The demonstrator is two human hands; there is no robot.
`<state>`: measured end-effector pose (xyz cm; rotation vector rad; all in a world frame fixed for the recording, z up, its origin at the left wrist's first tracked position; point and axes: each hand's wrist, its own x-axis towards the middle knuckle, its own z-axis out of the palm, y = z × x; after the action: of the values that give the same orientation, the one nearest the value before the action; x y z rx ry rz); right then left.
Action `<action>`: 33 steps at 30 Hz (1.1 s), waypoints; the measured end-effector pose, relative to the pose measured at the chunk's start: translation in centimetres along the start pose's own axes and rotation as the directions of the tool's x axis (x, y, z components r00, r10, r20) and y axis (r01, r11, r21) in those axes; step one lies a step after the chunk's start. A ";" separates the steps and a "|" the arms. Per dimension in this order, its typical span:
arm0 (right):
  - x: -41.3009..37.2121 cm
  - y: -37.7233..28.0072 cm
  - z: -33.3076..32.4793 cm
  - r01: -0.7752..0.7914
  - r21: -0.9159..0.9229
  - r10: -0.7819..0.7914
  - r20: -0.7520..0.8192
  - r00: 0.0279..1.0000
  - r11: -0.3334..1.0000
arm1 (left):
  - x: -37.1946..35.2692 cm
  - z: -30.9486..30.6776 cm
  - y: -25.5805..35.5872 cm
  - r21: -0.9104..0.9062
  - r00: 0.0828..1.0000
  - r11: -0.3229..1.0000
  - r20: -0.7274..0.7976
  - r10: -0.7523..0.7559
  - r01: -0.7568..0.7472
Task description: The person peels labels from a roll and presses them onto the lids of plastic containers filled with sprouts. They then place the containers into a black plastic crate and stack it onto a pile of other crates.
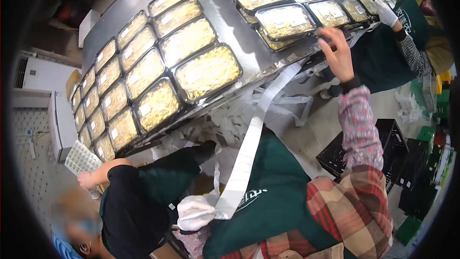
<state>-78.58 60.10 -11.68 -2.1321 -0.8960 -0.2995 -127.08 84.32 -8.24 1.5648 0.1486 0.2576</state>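
My left hand [195, 212], in a white glove, is closed on the lower end of a long strip of white labels [247, 153]. The strip runs up across my green apron toward the table edge. My bare right hand [339, 55] is raised by that edge with thumb and fingers apart, and no object shows between them. Just beyond its fingertips sits a black tray with a clear lid [284, 21], holding pale yellow, strand-like food. That tray rests on another one.
More lidded trays [143, 72], many bearing white labels, stand in rows on the metal table [235, 33]. One co-worker's gloved hand [387, 14] is at the upper right; another's hand [87, 180] is near a white label sheet [82, 157]. Black crates [390, 139] and scrap backing strips lie on the floor.
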 end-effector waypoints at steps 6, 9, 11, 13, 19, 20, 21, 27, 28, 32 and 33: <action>-11.7 -0.7 0.7 -0.394 0.198 0.359 0.188 0.914 0.898 | 0.0 1.0 0.5 -0.041 0.988 0.991 0.096 -0.122 0.126; -13.6 -3.8 2.4 -0.466 0.349 0.380 0.288 0.879 0.813 | -0.3 1.5 0.7 0.033 0.988 0.995 0.114 -0.101 0.098; -13.2 -6.9 3.6 -0.474 0.386 0.281 0.460 0.843 0.791 | -0.8 1.2 -0.6 0.264 0.984 0.953 0.056 -0.171 0.150; -11.4 -11.2 4.5 -0.554 0.541 0.094 0.657 0.748 0.633 | 2.0 3.4 -1.9 -0.245 0.847 0.890 -0.290 -0.446 0.385; -5.1 -17.0 4.0 -0.539 0.596 -0.221 0.766 0.603 0.595 | 11.5 6.4 -4.6 -0.485 0.888 0.818 -0.161 -0.431 0.309; -4.3 -16.5 3.7 -0.553 0.585 -0.215 0.777 0.591 0.594 | 12.8 7.1 -4.4 -0.486 0.902 0.818 -0.126 -0.413 0.307; -3.8 -15.9 3.3 -0.570 0.569 -0.205 0.791 0.576 0.593 | 13.8 7.9 -4.2 -0.491 0.913 0.815 -0.089 -0.398 0.307; -3.1 -12.0 3.0 -0.596 0.601 -0.172 0.767 0.619 0.533 | 17.9 11.3 -2.4 -0.164 0.959 0.984 -0.260 -0.115 0.074; -3.2 -11.6 3.1 -0.596 0.608 -0.173 0.762 0.624 0.524 | 18.4 11.6 -1.8 -0.142 0.919 0.987 -0.375 -0.120 0.071; -2.1 -11.9 3.8 -0.527 0.613 -0.166 0.730 0.663 0.589 | 19.2 12.1 -4.0 -0.257 0.789 0.966 -0.595 -0.156 -0.003; -1.8 -12.0 4.1 -0.482 0.617 -0.168 0.707 0.687 0.622 | 19.3 11.8 -4.4 -0.279 0.772 0.960 -0.608 -0.186 0.012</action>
<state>-88.42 67.54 -8.32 -1.4116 -0.9637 0.9781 -105.16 77.88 -11.26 1.1488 0.7000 0.6915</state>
